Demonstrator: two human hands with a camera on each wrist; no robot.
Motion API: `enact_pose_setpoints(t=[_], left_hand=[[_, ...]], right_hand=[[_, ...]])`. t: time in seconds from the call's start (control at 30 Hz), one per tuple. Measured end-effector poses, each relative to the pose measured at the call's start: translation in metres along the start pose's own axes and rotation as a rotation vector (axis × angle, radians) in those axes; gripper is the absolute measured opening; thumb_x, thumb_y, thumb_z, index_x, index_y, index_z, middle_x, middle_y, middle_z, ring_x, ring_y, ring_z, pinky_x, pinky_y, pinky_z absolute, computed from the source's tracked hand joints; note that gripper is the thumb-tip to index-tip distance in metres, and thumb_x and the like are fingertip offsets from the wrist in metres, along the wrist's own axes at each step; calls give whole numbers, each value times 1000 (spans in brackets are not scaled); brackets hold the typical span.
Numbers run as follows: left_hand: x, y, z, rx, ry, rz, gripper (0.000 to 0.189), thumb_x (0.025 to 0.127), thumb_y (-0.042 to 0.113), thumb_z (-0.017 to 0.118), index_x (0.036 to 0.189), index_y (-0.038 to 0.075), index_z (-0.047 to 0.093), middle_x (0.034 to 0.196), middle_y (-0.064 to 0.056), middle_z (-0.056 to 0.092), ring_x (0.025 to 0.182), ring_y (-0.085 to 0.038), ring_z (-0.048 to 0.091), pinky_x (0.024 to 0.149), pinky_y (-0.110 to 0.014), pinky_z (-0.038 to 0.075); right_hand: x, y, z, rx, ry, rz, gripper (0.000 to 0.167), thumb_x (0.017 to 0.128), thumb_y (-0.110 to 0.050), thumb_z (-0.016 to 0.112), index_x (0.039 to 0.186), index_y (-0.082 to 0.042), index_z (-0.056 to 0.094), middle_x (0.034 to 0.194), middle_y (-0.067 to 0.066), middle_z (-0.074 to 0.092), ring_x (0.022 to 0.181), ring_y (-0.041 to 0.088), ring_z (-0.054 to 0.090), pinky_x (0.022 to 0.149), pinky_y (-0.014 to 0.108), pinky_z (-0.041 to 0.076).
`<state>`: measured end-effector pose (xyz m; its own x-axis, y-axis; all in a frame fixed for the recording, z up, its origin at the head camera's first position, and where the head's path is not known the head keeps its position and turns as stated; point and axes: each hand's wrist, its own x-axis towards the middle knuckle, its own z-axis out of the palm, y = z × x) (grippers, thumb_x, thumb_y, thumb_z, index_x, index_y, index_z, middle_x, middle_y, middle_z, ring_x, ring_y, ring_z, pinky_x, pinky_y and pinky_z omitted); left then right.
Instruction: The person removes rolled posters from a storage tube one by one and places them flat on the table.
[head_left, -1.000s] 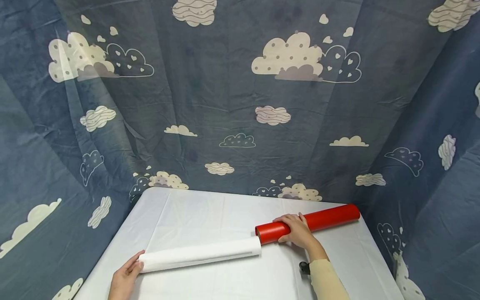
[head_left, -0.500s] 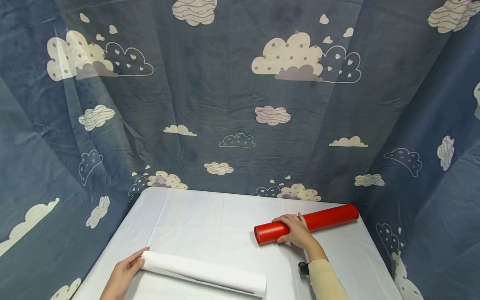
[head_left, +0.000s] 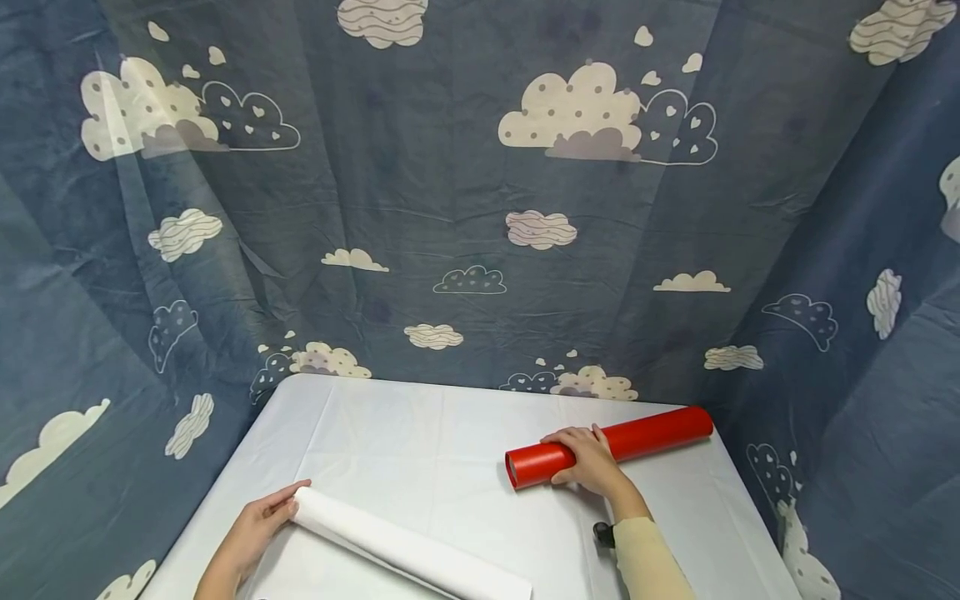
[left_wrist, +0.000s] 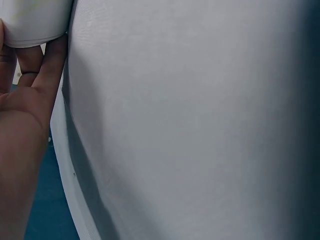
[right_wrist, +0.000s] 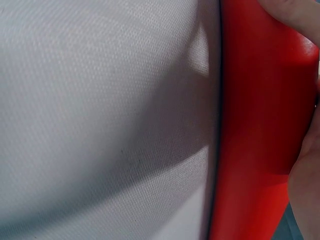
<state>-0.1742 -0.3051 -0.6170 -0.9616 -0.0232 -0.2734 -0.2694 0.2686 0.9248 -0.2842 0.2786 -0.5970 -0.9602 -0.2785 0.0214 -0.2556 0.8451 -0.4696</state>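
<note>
In the head view my left hand holds a rolled white sheet by its far left end. From there the roll slants toward the front of the table, its near end cut off by the frame's bottom edge. The left wrist view shows fingers at the end of the white roll. On the right, my right hand grips a hollow red tube from above, near its left end. Close up in the right wrist view, the thumb and palm lie around the red tube.
A white-covered table lies under both things. Dark blue cloud-print cloth hangs behind it and along both sides. A small black object shows beside the right wrist.
The white roll's right end has swung away from the red tube toward the table's front. My left hand has shifted slightly forward and right; my right hand stays on the tube.
</note>
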Motion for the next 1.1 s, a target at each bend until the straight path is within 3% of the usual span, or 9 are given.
enact_pose_setpoints(t=[0.17, 0.4, 0.63, 0.83, 1.1], left_hand=[[6, -2, -1, -12, -5, 1, 61, 103, 33, 69, 156, 8, 52, 157, 8, 55, 112, 29, 49, 101, -6, 47], [6, -5, -1, -17, -30, 13, 60, 105, 32, 67, 157, 7, 50, 165, -6, 46, 111, 30, 48, 100, -6, 48], [7, -6, -2, -10, -24, 14, 62, 104, 35, 67, 157, 8, 50, 166, -10, 43, 111, 30, 48, 99, -5, 47], [7, -8, -2, -7, -41, 24, 62, 105, 34, 66, 158, 7, 48, 166, -12, 41, 111, 30, 47, 99, -5, 47], [6, -8, -2, 7, -43, 14, 62, 105, 34, 66, 159, 9, 48, 164, -5, 43, 112, 31, 45, 101, -6, 46]], right_hand=[[0, -1, -1, 1, 4, 7, 63, 72, -25, 98, 129, -28, 72, 139, 11, 67, 138, 38, 50, 128, 72, 8], [-1, -1, -1, -3, 7, 6, 64, 73, -25, 98, 132, -28, 72, 139, 12, 67, 136, 38, 50, 128, 72, 9], [-3, -3, 1, -28, 47, 11, 65, 73, -28, 97, 132, -28, 72, 135, 11, 68, 133, 37, 53, 126, 74, 14], [-5, -6, 6, -55, 55, 72, 66, 76, -29, 96, 137, -28, 70, 136, 11, 68, 135, 38, 52, 126, 74, 14], [-7, -13, 9, -48, 73, 152, 67, 79, -29, 94, 140, -23, 68, 138, 15, 67, 134, 40, 53, 125, 76, 15]])
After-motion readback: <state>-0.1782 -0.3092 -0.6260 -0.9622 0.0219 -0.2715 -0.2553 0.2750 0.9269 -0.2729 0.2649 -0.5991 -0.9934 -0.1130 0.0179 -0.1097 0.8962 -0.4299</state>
